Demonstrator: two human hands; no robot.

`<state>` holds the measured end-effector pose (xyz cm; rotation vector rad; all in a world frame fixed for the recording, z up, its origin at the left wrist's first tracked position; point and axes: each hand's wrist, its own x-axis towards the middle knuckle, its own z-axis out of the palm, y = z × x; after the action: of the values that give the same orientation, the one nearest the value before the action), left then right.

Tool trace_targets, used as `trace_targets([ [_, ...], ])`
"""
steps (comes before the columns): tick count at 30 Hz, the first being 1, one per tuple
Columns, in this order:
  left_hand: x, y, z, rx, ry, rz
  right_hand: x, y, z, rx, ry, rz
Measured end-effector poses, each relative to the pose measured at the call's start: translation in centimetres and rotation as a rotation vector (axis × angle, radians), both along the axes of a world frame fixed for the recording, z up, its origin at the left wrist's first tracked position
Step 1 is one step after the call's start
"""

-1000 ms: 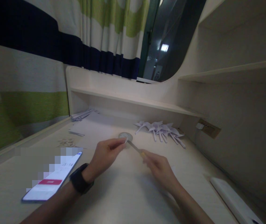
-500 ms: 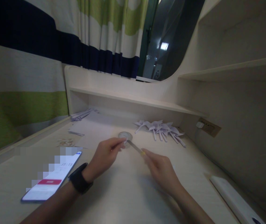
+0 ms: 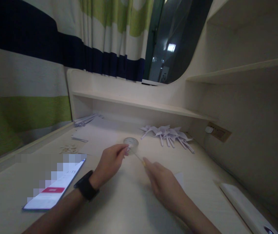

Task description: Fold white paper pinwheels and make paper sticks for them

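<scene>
My left hand [image 3: 112, 162], with a dark watch on the wrist, pinches a small white piece [image 3: 129, 147] between thumb and fingers; it looks like paper, but most is hidden. My right hand [image 3: 163, 185] is closed around a utility knife. Its thin grey blade [image 3: 138, 157] points up-left toward the left fingertips, and a bit of yellow shows at the grip. I cannot tell whether the blade touches the white piece. Just behind the left fingertips, a roll of clear tape [image 3: 134, 141] lies flat on the desk.
Several white paper pinwheels [image 3: 165, 132] lie at the back right. White paper sheets [image 3: 97, 130], rolled paper sticks [image 3: 86, 120] and a small pile of pale bits [image 3: 68, 149] are at the left. A lit phone [image 3: 56, 188] rests beside my left forearm. A white case [image 3: 246, 208] lies far right.
The knife in my right hand has shifted slightly left and turned, so its blade now looks narrower. My left hand has moved slightly left, still pinching the white piece.
</scene>
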<state>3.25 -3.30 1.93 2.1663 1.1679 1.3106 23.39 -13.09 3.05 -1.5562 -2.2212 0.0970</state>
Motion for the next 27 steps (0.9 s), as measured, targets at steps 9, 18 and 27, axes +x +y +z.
trace_targets([
  [9,0.4,-0.3,-0.4,0.094,0.078,0.018,-1.2,-1.1,1.4,-0.337,0.552,0.114],
  [18,0.8,-0.5,-0.6,0.006,-0.024,0.036,-1.9,-0.4,0.8,-0.641,1.232,0.127],
  [27,0.8,0.2,-0.1,-0.139,-0.26,-0.126,4.9,3.9,1.1,-0.286,0.902,-0.04],
])
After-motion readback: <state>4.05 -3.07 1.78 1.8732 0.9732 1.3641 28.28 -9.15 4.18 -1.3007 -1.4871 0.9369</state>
